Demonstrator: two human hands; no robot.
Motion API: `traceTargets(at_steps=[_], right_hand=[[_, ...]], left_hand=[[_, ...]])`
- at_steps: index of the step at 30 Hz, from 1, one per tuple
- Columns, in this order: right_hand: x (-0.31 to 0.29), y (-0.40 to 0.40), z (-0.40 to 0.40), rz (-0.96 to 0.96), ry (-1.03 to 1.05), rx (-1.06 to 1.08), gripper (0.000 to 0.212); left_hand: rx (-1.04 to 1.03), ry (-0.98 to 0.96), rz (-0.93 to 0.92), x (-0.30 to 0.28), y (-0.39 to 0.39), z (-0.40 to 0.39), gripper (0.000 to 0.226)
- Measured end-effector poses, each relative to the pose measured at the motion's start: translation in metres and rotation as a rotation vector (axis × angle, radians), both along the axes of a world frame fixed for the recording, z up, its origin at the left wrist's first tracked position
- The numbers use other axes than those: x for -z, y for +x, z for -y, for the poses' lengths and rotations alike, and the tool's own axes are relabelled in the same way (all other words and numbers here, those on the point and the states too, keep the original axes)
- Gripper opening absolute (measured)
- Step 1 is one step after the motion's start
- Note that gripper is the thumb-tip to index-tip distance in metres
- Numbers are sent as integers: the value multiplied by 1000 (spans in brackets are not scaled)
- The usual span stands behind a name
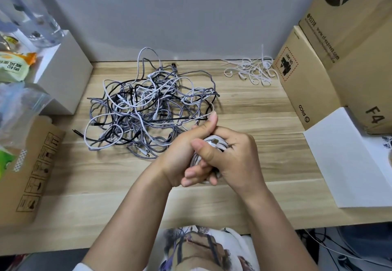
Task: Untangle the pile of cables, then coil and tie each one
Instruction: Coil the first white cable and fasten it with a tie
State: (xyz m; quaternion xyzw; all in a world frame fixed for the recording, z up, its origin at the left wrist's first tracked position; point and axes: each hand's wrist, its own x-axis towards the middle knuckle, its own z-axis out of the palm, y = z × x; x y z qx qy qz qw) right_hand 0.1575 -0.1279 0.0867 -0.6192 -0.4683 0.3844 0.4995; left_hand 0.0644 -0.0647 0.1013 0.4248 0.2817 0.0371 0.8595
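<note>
Near the middle of the worktop (pixel 244 105), I see my left hand (pixel 186 150) and right hand (pixel 231 156) clasped together, the fingers (pixel 193 174) of both curled tight around 1 coiled white cable (pixel 214 143), its plug showing between the thumbs. Just left and farther off lies the tangled pile of cables (pixel 148 109), grey, white and black. White ties (pixel 252 70) sit far right, beside cardboard boxes (pixel 331 58).

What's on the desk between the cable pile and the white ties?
Nothing: in the head view the stretch of wooden desk between the tangled cable pile and the loose white ties is bare.
</note>
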Motion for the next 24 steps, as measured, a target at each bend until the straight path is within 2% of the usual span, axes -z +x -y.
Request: traceTargets(at_steps=[3,5,9,13,17,19,23,24], right_hand=[[4,-6,-2,-8,66,164,50],[6,-8,-3,-28,118,223,61],[3,-11,-4,-82,210,276,51],[-3,-12,-2,-193,208,244,20],[-5,-15,-6,-161,308,306,44],[-6,-14,-8,-206,327,297,39],[-10,-12,-11,-172,306,288,29],[-9,-12,-13,-72,352,326,32]], left_hand=[[-80,28,-29,-1,3,2,68],[-98,77,-47,-2,4,2,67],[-106,159,-79,-5,5,4,72],[-194,164,3,-9,7,7,75],[-367,130,60,-16,10,15,62],[-434,159,80,-15,10,18,62],[-554,172,86,-13,13,15,57],[-598,192,89,-11,13,12,57]])
